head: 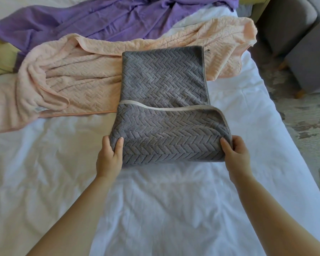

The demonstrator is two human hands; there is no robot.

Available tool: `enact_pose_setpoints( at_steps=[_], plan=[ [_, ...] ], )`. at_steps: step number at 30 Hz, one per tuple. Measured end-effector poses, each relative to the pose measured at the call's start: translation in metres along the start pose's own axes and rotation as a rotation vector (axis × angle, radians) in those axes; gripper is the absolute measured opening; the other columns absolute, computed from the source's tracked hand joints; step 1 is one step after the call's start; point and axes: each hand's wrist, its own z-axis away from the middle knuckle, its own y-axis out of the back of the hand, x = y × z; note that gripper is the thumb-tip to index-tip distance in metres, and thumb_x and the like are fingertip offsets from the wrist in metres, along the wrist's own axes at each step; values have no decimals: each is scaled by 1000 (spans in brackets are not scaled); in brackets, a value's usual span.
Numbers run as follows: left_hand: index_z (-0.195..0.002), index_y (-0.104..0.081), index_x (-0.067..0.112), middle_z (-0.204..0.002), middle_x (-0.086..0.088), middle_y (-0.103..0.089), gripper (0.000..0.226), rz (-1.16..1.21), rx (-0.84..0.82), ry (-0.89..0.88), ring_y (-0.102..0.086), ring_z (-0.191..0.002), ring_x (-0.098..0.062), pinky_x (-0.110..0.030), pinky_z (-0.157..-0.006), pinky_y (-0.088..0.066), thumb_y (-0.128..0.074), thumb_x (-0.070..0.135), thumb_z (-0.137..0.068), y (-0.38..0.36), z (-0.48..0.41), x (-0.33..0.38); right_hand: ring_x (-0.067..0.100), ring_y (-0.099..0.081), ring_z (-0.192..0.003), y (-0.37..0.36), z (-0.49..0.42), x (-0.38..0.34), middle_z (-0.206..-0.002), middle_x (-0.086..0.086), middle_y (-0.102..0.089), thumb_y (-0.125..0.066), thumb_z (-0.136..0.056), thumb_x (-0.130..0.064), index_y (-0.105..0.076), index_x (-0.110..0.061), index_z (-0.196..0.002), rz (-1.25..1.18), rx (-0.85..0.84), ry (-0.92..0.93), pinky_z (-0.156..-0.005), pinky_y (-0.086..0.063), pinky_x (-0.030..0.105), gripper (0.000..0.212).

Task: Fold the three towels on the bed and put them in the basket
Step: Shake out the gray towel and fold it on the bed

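Labels: a small white tag (37,109) was sewn at the near-left edge of the pink towel (72,80); its print was too small to read. A small dark tab (207,50) sat by the far right corner of the grey towel (164,80); no legible writing on it. No brand was visible anywhere.

Grey towel: lay on the white bed (155,209), centre of view, its far part overlapping the pink towel. The long axis ran away from the person, the far end pointing toward the purple towel (100,17). The near end was doubled over, its pale-trimmed hem lying crosswise over the middle. Herringbone pile faced up.

Hands: the left hand (109,156) gripped the near-left end of the fold, thumb on top, fingers curled round the side. The right hand (236,154) gripped the near-right end likewise.

Pink towel: rumpled, unfolded, long axis left to right. Purple towel: rumpled behind it. Grey upholstered seats (303,52) stood right of the bed.
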Motion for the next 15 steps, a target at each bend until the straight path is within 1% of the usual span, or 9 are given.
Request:
enact_pose_setpoints(
  at_steps=[2, 4, 6, 8, 11, 13, 15],
  plan=[
    [-110, -44, 7, -102, -21, -63, 36, -101, -50, 55, -58, -95, -42, -49, -78, -49, -47, 40, -96, 1, 7, -7, 16, -55, -70, 3, 7, 10, -76, 1, -59, -56, -91, -28, -52, -23, -81, 161, -66, -45, -60, -45, 32, 12],
    [-104, -42, 6, -97, -24, -62, 37, -192, -116, 107, -58, -92, -43, -49, -75, -49, -46, 42, -96, 3, 21, -17, 20, -54, -68, 9, 18, 25, -74, 4, -58, -54, -93, -28, -50, -17, -82, 312, -119, -73, -56, -42, 31, 16],
    [-99, -41, 5, -92, -24, -61, 38, -247, -160, 148, -58, -88, -43, -49, -72, -49, -47, 43, -95, 4, 40, -25, 18, -52, -67, 15, 31, 38, -75, 2, -56, -52, -94, -27, -50, -14, -85, 422, -143, -99, -53, -37, 29, 17],
    [-101, -41, 5, -91, -22, -62, 39, -300, -181, 186, -59, -86, -41, -48, -68, -50, -46, 43, -95, 4, 55, -29, 15, -52, -68, 19, 43, 47, -77, 1, -56, -49, -96, -27, -49, -11, -92, 509, -160, -114, -52, -36, 29, 17],
    [-105, -39, 5, -89, -22, -62, 40, -354, -182, 200, -60, -83, -42, -44, -62, -47, -46, 42, -95, 8, 73, -30, 12, -50, -66, 22, 54, 49, -76, 0, -55, -46, -97, -27, -48, -10, -94, 595, -154, -97, -50, -35, 27, 18],
    [-106, -37, 2, -87, -25, -62, 40, -376, -148, 172, -60, -81, -44, -44, -59, -45, -46, 39, -96, 13, 88, -33, 16, -51, -64, 24, 59, 47, -73, 1, -55, -45, -97, -29, -45, -12, -93, 640, -147, -54, -52, -37, 31, 17],
    [-107, -37, -2, -85, -27, -62, 40, -392, -122, 154, -60, -79, -46, -46, -59, -46, -47, 35, -96, 17, 105, -37, 18, -50, -60, 24, 64, 47, -69, -1, -53, -43, -98, -30, -41, -15, -90, 698, -173, -1, -53, -38, 33, 17]
  ],
)
